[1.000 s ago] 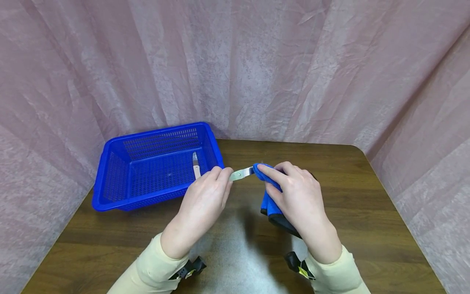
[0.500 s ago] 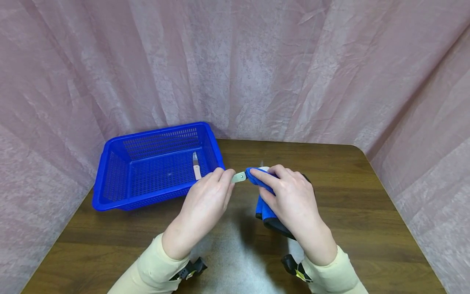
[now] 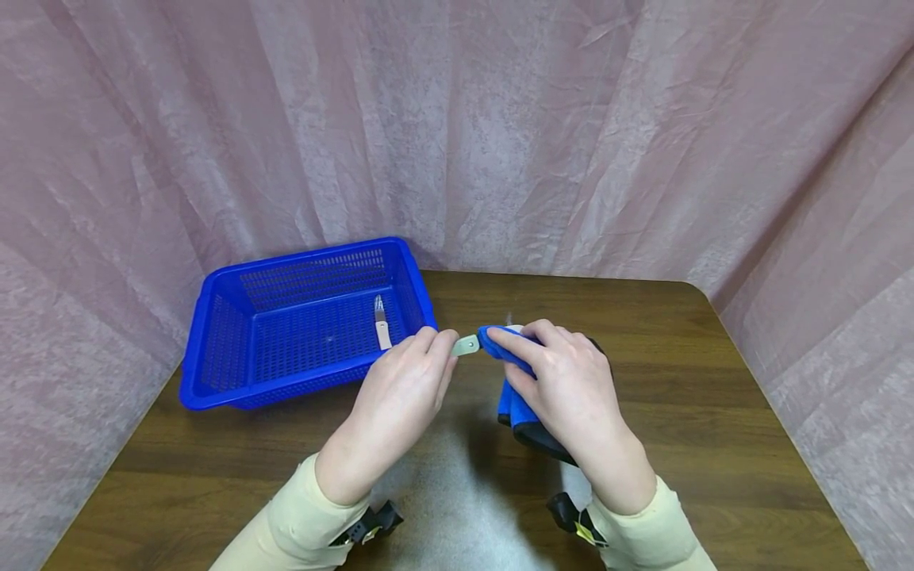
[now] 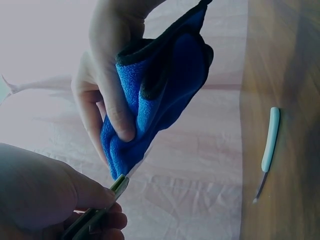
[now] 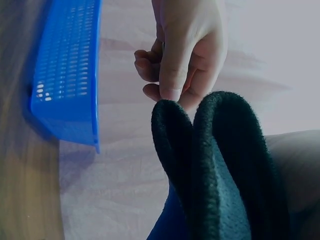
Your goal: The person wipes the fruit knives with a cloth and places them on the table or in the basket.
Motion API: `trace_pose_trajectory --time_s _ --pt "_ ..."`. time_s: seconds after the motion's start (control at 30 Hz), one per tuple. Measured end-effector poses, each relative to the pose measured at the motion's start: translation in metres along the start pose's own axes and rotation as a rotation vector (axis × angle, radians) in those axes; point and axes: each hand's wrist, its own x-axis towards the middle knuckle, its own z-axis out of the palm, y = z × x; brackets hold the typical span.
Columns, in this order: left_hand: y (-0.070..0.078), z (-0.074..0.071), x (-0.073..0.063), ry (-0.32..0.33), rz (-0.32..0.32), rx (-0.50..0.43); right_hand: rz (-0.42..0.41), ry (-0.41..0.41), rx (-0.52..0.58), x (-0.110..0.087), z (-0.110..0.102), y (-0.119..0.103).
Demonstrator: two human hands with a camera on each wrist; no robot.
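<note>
My left hand (image 3: 403,400) pinches the pale green handle (image 3: 466,345) of a slim utensil between thumb and fingers. A rivet shows near the handle's end. Its metal part is wrapped in a blue cloth (image 3: 524,404) with black edging, so its kind is hidden. My right hand (image 3: 567,381) pinches that cloth around the metal, and the rest of the cloth hangs folded below the fingers. In the left wrist view, the handle (image 4: 120,185) runs from the left fingertips into the cloth (image 4: 150,100). The right wrist view shows the cloth's dark edge (image 5: 205,145) close up.
To the left stands a blue perforated basket (image 3: 214,388), a small metal utensil with a pale handle (image 3: 383,335) inside it. Another pale-handled utensil (image 4: 271,140) lies on the wooden table (image 3: 678,381), mostly hidden behind the right hand in the head view. Pink curtains (image 3: 500,143) hang behind.
My right hand and the cloth have slid left toward the handle, covering the metal that showed one second ago. The left hand has barely moved, and over the last half second little differs.
</note>
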Motion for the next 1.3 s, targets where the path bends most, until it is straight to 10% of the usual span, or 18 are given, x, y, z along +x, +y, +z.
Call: trace_pose_trajectory --time_s 1.3 --pt "-0.002 -0.003 0.001 0.019 -0.022 -0.014 0.122 -0.025 -0.022 0.0 -0.008 0.025"
